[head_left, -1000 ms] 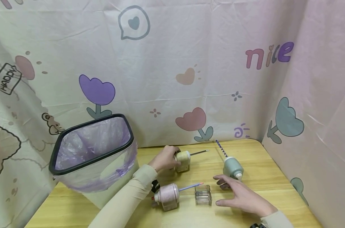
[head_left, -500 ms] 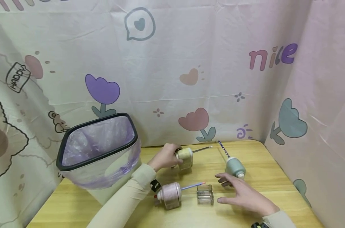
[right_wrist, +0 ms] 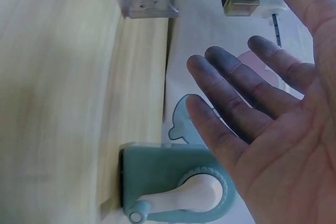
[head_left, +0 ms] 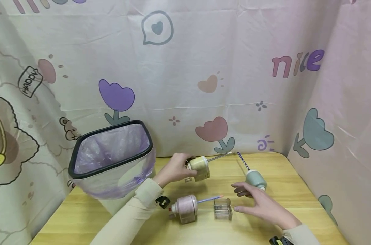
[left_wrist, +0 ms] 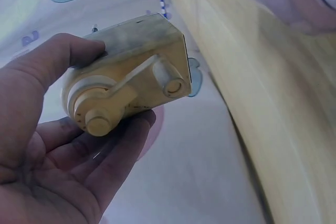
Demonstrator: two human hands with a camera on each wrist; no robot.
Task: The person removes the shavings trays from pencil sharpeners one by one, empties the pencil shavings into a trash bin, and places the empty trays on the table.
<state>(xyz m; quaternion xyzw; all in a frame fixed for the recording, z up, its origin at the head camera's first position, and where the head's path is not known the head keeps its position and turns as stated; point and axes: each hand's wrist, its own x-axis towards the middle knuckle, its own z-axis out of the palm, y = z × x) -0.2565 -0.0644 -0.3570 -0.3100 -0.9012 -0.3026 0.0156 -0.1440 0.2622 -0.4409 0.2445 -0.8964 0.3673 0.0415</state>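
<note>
My left hand (head_left: 175,168) grips a yellow crank pencil sharpener (head_left: 200,167) between thumb and fingers, tilted and raised over the table. A dark pencil (head_left: 219,156) sticks out of its front. In the left wrist view its crank handle (left_wrist: 131,80) faces the camera. My right hand (head_left: 260,204) is spread with nothing in it, beside a green pencil sharpener (head_left: 256,178) that has a dotted pencil (head_left: 243,161) in it. A clear plastic drawer (head_left: 222,209) lies just left of the right fingertips. Nearer me rests a pink pencil sharpener (head_left: 186,208) holding a blue pencil (head_left: 209,199).
A bin (head_left: 127,177) with a black rim and a purple-tinted bag stands on the left of the wooden table (head_left: 234,233). A printed curtain (head_left: 179,68) hangs behind and along both sides.
My left hand has lifted the yellow pencil sharpener a little and tipped its pencil end upward. The right hand keeps nearly the same place. The head view has swung slightly left.
</note>
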